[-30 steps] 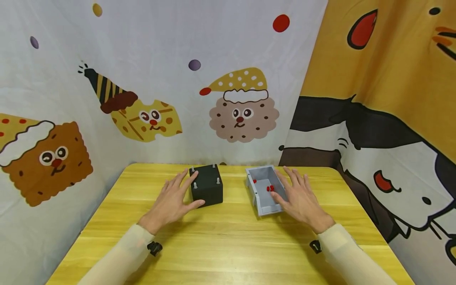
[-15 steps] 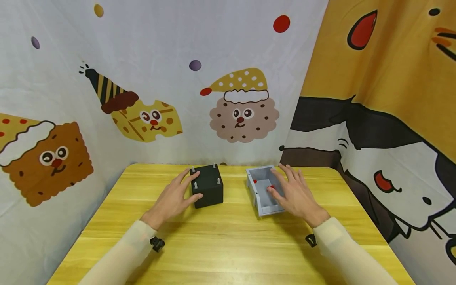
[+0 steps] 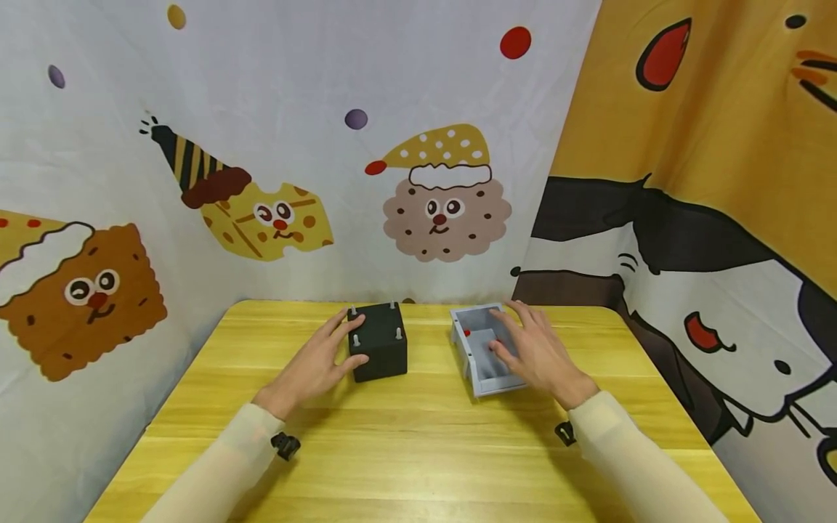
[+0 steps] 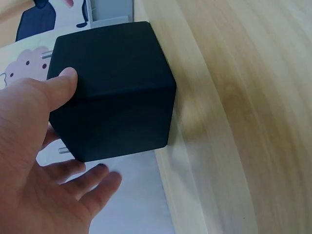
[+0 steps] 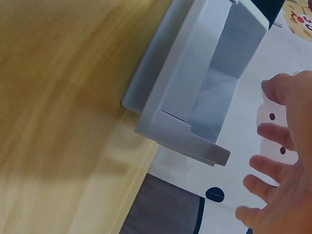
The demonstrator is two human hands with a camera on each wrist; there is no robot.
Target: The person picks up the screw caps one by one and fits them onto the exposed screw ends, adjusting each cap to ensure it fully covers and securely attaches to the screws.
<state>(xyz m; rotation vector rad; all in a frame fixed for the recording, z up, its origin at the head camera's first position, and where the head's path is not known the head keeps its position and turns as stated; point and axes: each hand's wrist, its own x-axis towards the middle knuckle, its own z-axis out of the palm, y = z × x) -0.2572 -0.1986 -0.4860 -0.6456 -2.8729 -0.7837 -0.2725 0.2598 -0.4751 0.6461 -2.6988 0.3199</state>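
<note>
A black box (image 3: pixel 381 341) with upright metal pegs at its top corners stands on the table, left of centre. My left hand (image 3: pixel 314 365) is at its left side, thumb by the front face and index finger over the top; the left wrist view shows the thumb against the black box (image 4: pixel 117 63), other fingers spread. To the right stands a grey open tray (image 3: pixel 475 374) with a small red piece (image 3: pixel 467 333) inside. Above its right side my right hand (image 3: pixel 539 356) hovers with spread fingers, partly hiding the inside. The right wrist view shows the grey tray (image 5: pixel 195 73) beside my right hand (image 5: pixel 287 161).
The wooden table (image 3: pixel 418 443) ends at a white cloth (image 3: pixel 288 109) with cartoon figures behind it. On the right hangs a yellow cloth (image 3: pixel 621 109) with a black and white figure below. A dark strap piece hangs under each wrist.
My right hand has moved slightly left over the tray, covering red pieces seen before. The left thumb has drawn back slightly along the box. Box and tray have stayed in place.
</note>
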